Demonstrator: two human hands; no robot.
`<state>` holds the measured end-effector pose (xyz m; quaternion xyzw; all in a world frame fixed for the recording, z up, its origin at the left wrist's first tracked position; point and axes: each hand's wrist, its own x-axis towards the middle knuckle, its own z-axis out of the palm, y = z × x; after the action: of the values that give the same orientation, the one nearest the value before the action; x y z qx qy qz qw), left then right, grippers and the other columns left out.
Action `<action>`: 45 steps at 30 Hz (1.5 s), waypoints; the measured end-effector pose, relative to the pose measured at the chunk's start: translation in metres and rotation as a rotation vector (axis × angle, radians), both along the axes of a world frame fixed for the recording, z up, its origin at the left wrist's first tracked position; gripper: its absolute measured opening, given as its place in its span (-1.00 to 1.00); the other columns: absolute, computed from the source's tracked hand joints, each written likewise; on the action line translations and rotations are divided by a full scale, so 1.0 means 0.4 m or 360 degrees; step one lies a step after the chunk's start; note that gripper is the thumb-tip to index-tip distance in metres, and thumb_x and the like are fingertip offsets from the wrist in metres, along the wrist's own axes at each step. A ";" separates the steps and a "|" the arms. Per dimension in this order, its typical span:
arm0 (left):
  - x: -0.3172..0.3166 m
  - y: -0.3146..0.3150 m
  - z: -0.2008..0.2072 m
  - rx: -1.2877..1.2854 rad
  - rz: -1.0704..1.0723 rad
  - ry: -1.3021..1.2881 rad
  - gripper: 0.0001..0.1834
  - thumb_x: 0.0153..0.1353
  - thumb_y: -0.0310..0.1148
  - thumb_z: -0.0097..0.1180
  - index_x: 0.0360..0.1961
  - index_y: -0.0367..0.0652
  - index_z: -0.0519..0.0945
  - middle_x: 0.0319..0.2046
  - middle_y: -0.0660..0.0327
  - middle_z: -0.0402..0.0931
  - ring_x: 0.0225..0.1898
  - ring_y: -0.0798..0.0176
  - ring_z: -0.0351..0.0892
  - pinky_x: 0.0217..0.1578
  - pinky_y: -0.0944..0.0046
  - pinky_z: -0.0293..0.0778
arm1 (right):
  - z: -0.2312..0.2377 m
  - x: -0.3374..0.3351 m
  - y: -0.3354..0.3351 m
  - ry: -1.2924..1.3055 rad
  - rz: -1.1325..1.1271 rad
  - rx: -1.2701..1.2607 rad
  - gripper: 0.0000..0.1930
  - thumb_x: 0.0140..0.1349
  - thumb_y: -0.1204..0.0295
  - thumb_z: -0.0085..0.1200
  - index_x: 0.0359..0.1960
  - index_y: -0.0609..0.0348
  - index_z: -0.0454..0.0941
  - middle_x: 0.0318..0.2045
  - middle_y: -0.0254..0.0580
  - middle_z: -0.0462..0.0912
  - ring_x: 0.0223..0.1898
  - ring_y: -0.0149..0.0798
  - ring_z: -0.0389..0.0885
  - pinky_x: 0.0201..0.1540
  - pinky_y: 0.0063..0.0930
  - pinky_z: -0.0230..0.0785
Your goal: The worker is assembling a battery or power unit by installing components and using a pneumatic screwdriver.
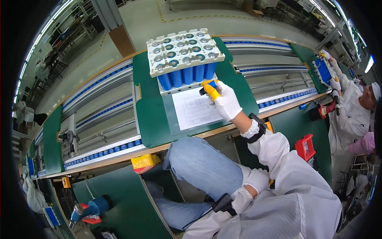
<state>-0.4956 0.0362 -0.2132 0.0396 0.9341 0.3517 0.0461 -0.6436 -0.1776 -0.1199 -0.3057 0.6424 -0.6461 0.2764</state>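
My right hand [227,104], in a white glove with yellow coverings on its fingertips, reaches over the green work board. Its thumb and fingers are closed on a small black and blue object [203,91], whose kind I cannot make out. Just beyond stands a battery module [191,73], with blue cylindrical cells between white plastic frames and metal tabs on top. A printed sheet [195,109] lies in front of it, partly behind my hand. My left hand [257,180], also gloved, rests low by my lap near my right sleeve; its fingers are mostly hidden.
The green board [153,119] sits across a conveyor with blue rollers [107,151]. A yellow box [145,162] hangs at the front edge. A blue power tool [95,206] lies lower left. A red bin [305,147] stands right, near a co-worker [350,111] handling another module.
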 end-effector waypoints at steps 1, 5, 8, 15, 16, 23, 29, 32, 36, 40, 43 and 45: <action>0.000 0.001 0.000 0.0005 0.0001 -0.0001 -0.74 0.04 -0.16 0.21 -0.36 -0.12 0.68 -0.37 0.10 0.65 -0.28 0.05 0.64 -0.31 0.04 0.48 | -0.012 -0.020 -0.008 0.0243 0.0065 0.0122 -0.73 0.35 0.32 0.14 -0.04 0.26 0.54 -0.42 -0.27 0.59 -0.49 -0.48 0.49 -0.41 -0.59 0.37; -0.003 -0.001 0.002 -0.0023 -0.0029 -0.0031 -0.77 0.01 -0.15 0.23 -0.39 -0.05 0.69 -0.39 0.13 0.65 -0.28 0.05 0.64 -0.31 0.04 0.48 | -0.087 -0.082 -0.033 0.1093 0.0230 0.0581 -0.72 0.32 0.38 0.14 -0.05 0.31 0.50 -0.35 -0.07 0.65 -0.39 -0.24 0.61 -0.26 -0.45 0.47; -0.003 -0.006 0.021 -0.0036 -0.0030 -0.0092 -0.76 0.01 -0.15 0.23 -0.38 -0.05 0.68 -0.41 0.14 0.65 -0.29 0.05 0.64 -0.31 0.04 0.47 | -0.161 -0.110 -0.033 0.0958 0.0260 0.0425 -0.75 0.30 0.45 0.15 -0.08 0.34 0.48 -0.28 -0.01 0.67 -0.23 -0.13 0.67 -0.12 -0.39 0.49; -0.004 0.015 -0.023 0.0159 0.0090 -0.0039 -0.75 0.02 -0.15 0.22 -0.32 -0.04 0.67 -0.40 0.12 0.65 -0.32 0.03 0.64 -0.32 0.02 0.44 | -0.173 -0.101 -0.020 0.1005 0.0286 0.0593 -0.78 0.27 0.39 0.16 -0.15 0.28 0.51 -0.26 0.04 0.64 -0.22 0.03 0.64 -0.12 -0.28 0.48; -0.005 0.019 -0.030 0.0158 0.0088 -0.0039 -0.75 0.02 -0.15 0.22 -0.32 -0.04 0.67 -0.40 0.12 0.65 -0.32 0.03 0.64 -0.32 0.02 0.44 | -0.175 -0.103 -0.019 0.1005 0.0283 0.0593 -0.78 0.27 0.39 0.16 -0.15 0.28 0.51 -0.26 0.04 0.64 -0.22 0.03 0.64 -0.12 -0.28 0.48; -0.001 0.022 -0.030 0.0087 0.0125 -0.0019 -0.76 0.02 -0.16 0.21 -0.33 -0.03 0.69 -0.39 0.11 0.66 -0.33 0.03 0.63 -0.32 0.02 0.43 | -0.167 -0.094 -0.014 0.1202 0.0447 0.0638 -0.76 0.30 0.39 0.15 -0.11 0.28 0.52 -0.20 0.04 0.61 -0.15 0.04 0.60 -0.04 -0.32 0.44; -0.004 -0.002 0.009 -0.0104 -0.0059 -0.0107 -0.75 0.04 -0.15 0.21 -0.33 -0.04 0.70 -0.39 0.11 0.66 -0.31 0.04 0.63 -0.32 0.04 0.44 | -0.166 -0.092 -0.004 0.1291 0.0453 0.0503 -0.76 0.27 0.28 0.19 -0.19 0.18 0.56 -0.24 0.00 0.63 -0.20 0.04 0.60 -0.11 -0.24 0.44; -0.005 0.002 0.003 -0.0092 -0.0033 -0.0119 -0.74 0.06 -0.13 0.20 -0.33 -0.05 0.70 -0.38 0.11 0.65 -0.30 0.05 0.63 -0.30 0.04 0.45 | -0.140 -0.075 -0.006 0.1224 0.0515 0.0472 -0.77 0.26 0.25 0.20 -0.18 0.12 0.59 -0.26 -0.05 0.64 -0.22 0.02 0.61 -0.12 -0.26 0.44; -0.004 -0.018 0.024 0.0100 -0.0076 -0.0015 -0.73 0.11 -0.10 0.16 -0.32 -0.04 0.69 -0.38 0.12 0.64 -0.29 0.04 0.64 -0.27 0.04 0.46 | -0.147 -0.077 -0.013 0.1171 0.0546 0.0518 -0.79 0.24 0.25 0.22 -0.19 0.07 0.62 -0.32 -0.12 0.66 -0.26 -0.03 0.63 -0.16 -0.29 0.45; 0.005 -0.040 0.048 0.0186 -0.0172 -0.0083 -0.63 0.06 -0.05 0.16 -0.23 -0.09 0.65 -0.29 0.05 0.61 -0.21 -0.01 0.61 -0.21 0.02 0.49 | -0.158 -0.087 -0.015 0.0985 0.0529 0.0261 -0.73 0.28 0.28 0.20 -0.07 0.15 0.63 -0.31 -0.17 0.70 -0.29 -0.24 0.65 -0.16 -0.40 0.48; 0.083 -0.076 0.099 0.0958 0.0049 0.0165 -0.69 0.19 -0.27 0.15 -0.11 -0.22 0.60 -0.28 -0.01 0.59 -0.21 -0.15 0.57 -0.12 0.05 0.49 | -0.135 -0.117 0.001 0.0145 0.0058 0.0080 -0.72 0.33 0.28 0.16 -0.04 0.19 0.61 -0.28 -0.25 0.70 -0.28 -0.36 0.62 -0.14 -0.47 0.48; 0.229 -0.187 0.217 0.1318 0.0526 0.0260 -0.70 0.31 -0.36 0.11 0.04 -0.20 0.58 -0.21 0.05 0.62 -0.20 0.00 0.61 -0.10 0.20 0.50 | -0.014 0.023 0.047 -0.0089 0.0191 -0.0235 -0.72 0.36 0.27 0.12 -0.05 0.21 0.60 -0.24 -0.29 0.66 -0.24 -0.41 0.59 -0.08 -0.50 0.47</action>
<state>-0.4039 -0.0385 -0.1265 -0.0675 0.7090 0.6942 -0.1043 -0.6342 -0.1586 -0.1255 -0.3452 0.5655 -0.6822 0.3093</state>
